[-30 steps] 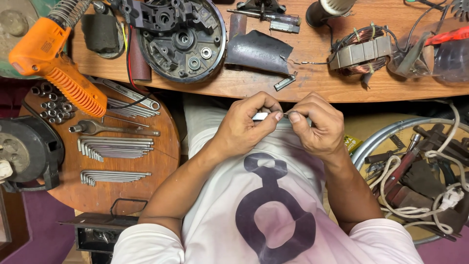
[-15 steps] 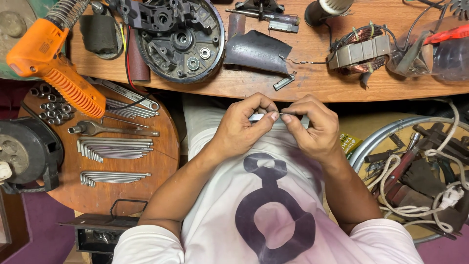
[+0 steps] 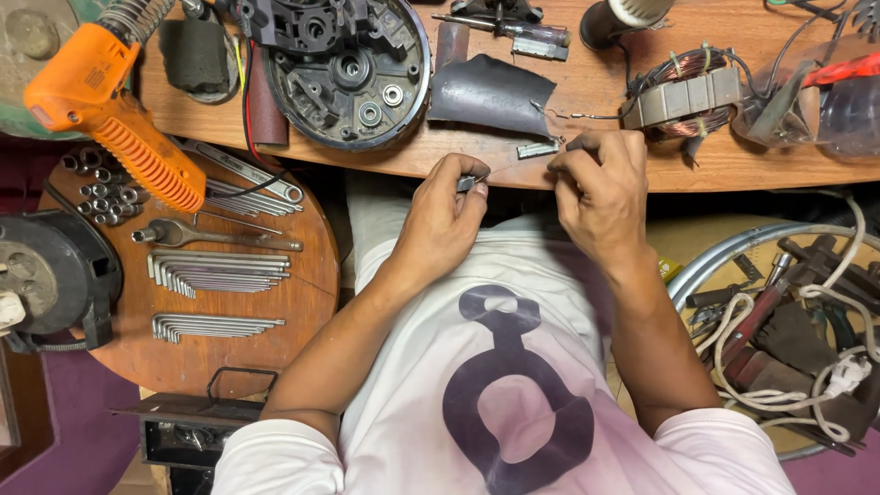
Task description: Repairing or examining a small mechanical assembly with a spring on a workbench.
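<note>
Hands apart now, raised from lap to near edge of wooden bench (image 3: 642, 174). Left hand (image 3: 446, 220) pinches small grey metal piece (image 3: 467, 183); right hand (image 3: 600, 188) fingers pressed on thin wire (image 3: 518, 176), drawn taut between them, unlike moments earlier.

Mostly buried between the left hand's fingers (image 3: 469, 180): a small grey piece (image 3: 466, 184), too small to identify. Pinched in the right hand's fingers (image 3: 570, 165), something thin, barely a line, unreadable. Cut off by the top edge: orange heat gun (image 3: 110, 105), dark round motor housing (image 3: 353, 69), screwdriver (image 3: 513, 27). Cropped at the right: clear plastic container (image 3: 839, 101), metal basin (image 3: 724, 266) of tangled tools. Cropped at the left: black round casing (image 3: 50, 275). Table (image 3: 605, 101) underside hidden behind the forearms.
</note>
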